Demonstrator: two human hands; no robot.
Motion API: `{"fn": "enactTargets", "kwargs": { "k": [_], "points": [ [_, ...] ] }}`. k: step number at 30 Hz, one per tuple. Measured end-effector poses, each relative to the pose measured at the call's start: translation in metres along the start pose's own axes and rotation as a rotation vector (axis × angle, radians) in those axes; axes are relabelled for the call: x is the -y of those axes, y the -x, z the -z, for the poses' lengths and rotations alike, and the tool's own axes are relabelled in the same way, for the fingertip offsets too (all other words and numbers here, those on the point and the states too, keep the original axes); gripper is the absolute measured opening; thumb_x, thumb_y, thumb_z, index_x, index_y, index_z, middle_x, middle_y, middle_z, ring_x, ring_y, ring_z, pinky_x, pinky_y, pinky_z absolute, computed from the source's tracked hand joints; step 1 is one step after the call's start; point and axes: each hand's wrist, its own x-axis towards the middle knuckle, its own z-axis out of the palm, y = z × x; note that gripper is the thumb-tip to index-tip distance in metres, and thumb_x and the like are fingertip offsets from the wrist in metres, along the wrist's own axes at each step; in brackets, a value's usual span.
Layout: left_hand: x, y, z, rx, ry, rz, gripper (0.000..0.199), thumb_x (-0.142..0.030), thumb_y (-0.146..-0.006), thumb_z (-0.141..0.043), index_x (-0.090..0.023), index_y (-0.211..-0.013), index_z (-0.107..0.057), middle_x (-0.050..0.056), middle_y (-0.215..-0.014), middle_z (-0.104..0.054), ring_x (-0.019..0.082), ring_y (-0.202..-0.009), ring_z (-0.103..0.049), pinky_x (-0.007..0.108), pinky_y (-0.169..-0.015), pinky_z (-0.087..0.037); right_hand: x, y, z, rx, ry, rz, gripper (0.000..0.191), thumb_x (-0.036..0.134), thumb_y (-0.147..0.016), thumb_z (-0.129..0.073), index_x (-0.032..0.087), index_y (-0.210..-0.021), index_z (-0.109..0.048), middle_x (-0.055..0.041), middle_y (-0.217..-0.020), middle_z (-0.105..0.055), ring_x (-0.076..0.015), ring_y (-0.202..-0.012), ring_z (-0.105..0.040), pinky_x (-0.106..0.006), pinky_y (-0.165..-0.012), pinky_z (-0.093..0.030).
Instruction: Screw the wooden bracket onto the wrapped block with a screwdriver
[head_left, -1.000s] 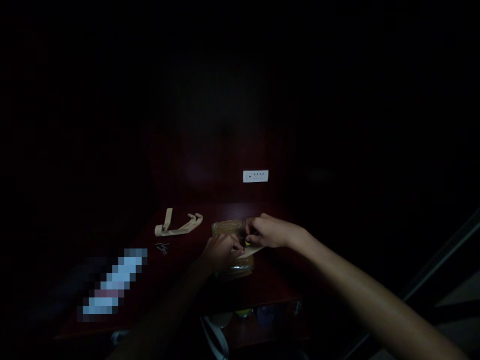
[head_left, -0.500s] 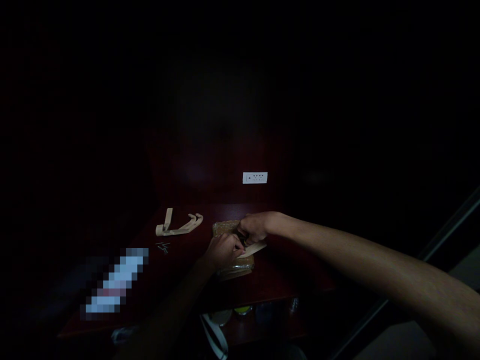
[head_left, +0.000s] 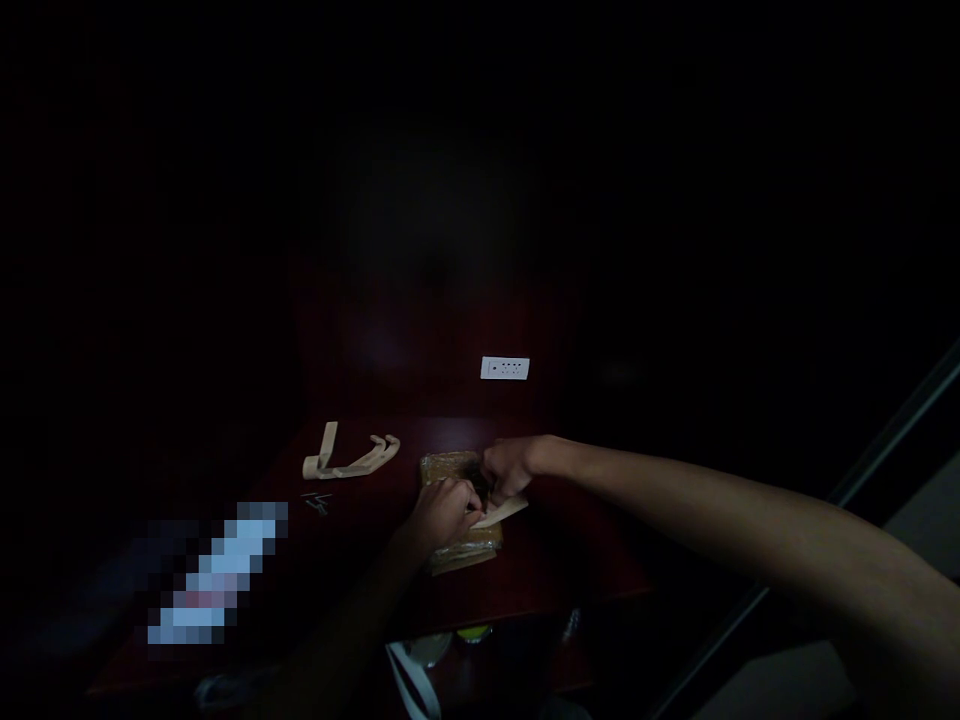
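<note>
A pale, flat wooden piece [head_left: 508, 511] lies over a brown block wrapped in clear film [head_left: 448, 466] on the dark red table. My left hand [head_left: 448, 513] is closed at the left end of the piece, its thumb and finger pinched on it. Just behind and to the right, my right hand [head_left: 506, 468] bends down over the same piece with curled fingers. Whatever is between the right fingertips is too small and dark to make out.
Pale curved wooden parts [head_left: 352, 466] lie at the table's left, with several thin screws or nails [head_left: 316, 502] before them. A blurred-out bright object [head_left: 221, 575] is nearer. A white socket [head_left: 505, 368] is on the wall. A white strap [head_left: 415, 683] hangs below the table edge.
The view has shifted slightly, so the table items sit a little lower and further left. Both hands remain at the wooden piece, with the right fingers slightly nearer the left ones.
</note>
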Motion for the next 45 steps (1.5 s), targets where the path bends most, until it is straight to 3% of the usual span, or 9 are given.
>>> {"fn": "enactTargets", "kwargs": {
  "k": [2,3,4,5,12,20,26,34,45],
  "points": [
    [-0.001,0.000,0.001,0.002,0.007,0.012,0.019,-0.033,-0.080,-0.056,-0.028,-0.088,-0.073,0.000,-0.101,-0.071,0.019,-0.092,-0.063,0.027,-0.077,-0.046,0.008,0.008,-0.001,-0.075,0.111,-0.036,0.027,0.027,-0.060,-0.075,0.013,-0.082,-0.070,0.0011,-0.069,-0.066,-0.0125,-0.061,-0.059,-0.021,-0.052,-0.037],
    [-0.002,0.000,0.002,0.006,0.010,0.016,0.020,-0.033,-0.080,-0.056,-0.028,-0.088,-0.073,0.001,-0.101,-0.071,0.019,-0.091,-0.064,0.027,-0.076,-0.046,0.011,0.012,-0.001,-0.212,0.189,-0.068,0.021,0.021,-0.065,-0.071,0.013,-0.085,-0.070,0.0006,-0.071,-0.066,-0.0122,-0.062,-0.060,-0.021,-0.053,-0.036],
    [-0.002,0.000,0.003,0.009,0.012,0.020,0.020,-0.032,-0.080,-0.056,-0.028,-0.088,-0.073,0.001,-0.101,-0.071,0.019,-0.091,-0.064,0.027,-0.076,-0.046,0.013,0.015,0.000,-0.199,0.217,-0.051,0.021,0.018,-0.068,-0.067,0.013,-0.088,-0.070,0.0000,-0.074,-0.067,-0.0121,-0.063,-0.060,-0.021,-0.052,-0.037],
    [-0.002,0.000,0.003,0.013,0.013,0.021,0.020,-0.032,-0.080,-0.056,-0.028,-0.087,-0.074,0.000,-0.101,-0.071,0.019,-0.091,-0.064,0.027,-0.076,-0.046,0.014,0.017,0.001,-0.084,0.205,0.026,0.023,0.018,-0.070,-0.066,0.014,-0.092,-0.070,-0.0018,-0.078,-0.068,-0.0128,-0.064,-0.061,-0.020,-0.052,-0.037],
    [0.001,0.000,0.001,0.007,0.005,0.031,0.022,-0.037,-0.081,-0.054,-0.030,-0.089,-0.074,0.000,-0.101,-0.071,0.021,-0.095,-0.063,0.029,-0.078,-0.046,0.006,0.016,-0.006,-0.275,0.474,0.112,0.030,0.038,-0.088,-0.051,0.016,-0.100,-0.068,-0.0142,-0.089,-0.070,-0.0263,-0.081,-0.066,-0.032,-0.066,-0.045],
    [0.005,-0.003,-0.006,-0.011,0.016,0.017,0.019,-0.035,-0.080,-0.057,-0.030,-0.088,-0.073,-0.001,-0.102,-0.071,0.018,-0.092,-0.063,0.025,-0.076,-0.044,0.006,0.020,-0.006,-0.200,0.325,0.056,0.038,0.042,-0.090,-0.045,0.014,-0.095,-0.070,-0.0146,-0.088,-0.070,-0.0235,-0.078,-0.066,-0.029,-0.061,-0.043],
    [0.007,-0.002,-0.006,-0.010,0.033,-0.004,0.019,-0.033,-0.080,-0.056,-0.028,-0.086,-0.074,-0.001,-0.100,-0.071,0.017,-0.090,-0.063,0.025,-0.074,-0.043,-0.001,0.010,-0.001,-0.026,0.153,0.042,0.031,0.036,-0.076,-0.062,0.015,-0.099,-0.068,-0.0064,-0.086,-0.069,-0.0168,-0.071,-0.062,-0.024,-0.056,-0.039],
    [0.008,-0.004,-0.008,-0.002,0.027,-0.001,0.020,-0.032,-0.080,-0.057,-0.026,-0.087,-0.074,0.001,-0.099,-0.071,0.019,-0.090,-0.063,0.026,-0.074,-0.043,-0.009,0.004,-0.008,-0.103,0.165,0.195,0.024,0.029,-0.077,-0.058,0.018,-0.097,-0.067,-0.0034,-0.078,-0.066,-0.0144,-0.065,-0.056,-0.024,-0.054,-0.034],
    [0.008,-0.005,-0.009,-0.004,0.045,-0.023,0.018,-0.031,-0.080,-0.059,-0.024,-0.086,-0.074,0.003,-0.096,-0.071,0.019,-0.087,-0.063,0.028,-0.077,-0.044,-0.002,-0.005,0.006,0.018,0.088,0.052,0.034,0.041,-0.074,-0.061,0.014,-0.090,-0.070,-0.0044,-0.078,-0.067,-0.0143,-0.063,-0.055,-0.024,-0.053,-0.036]
  ]
}}
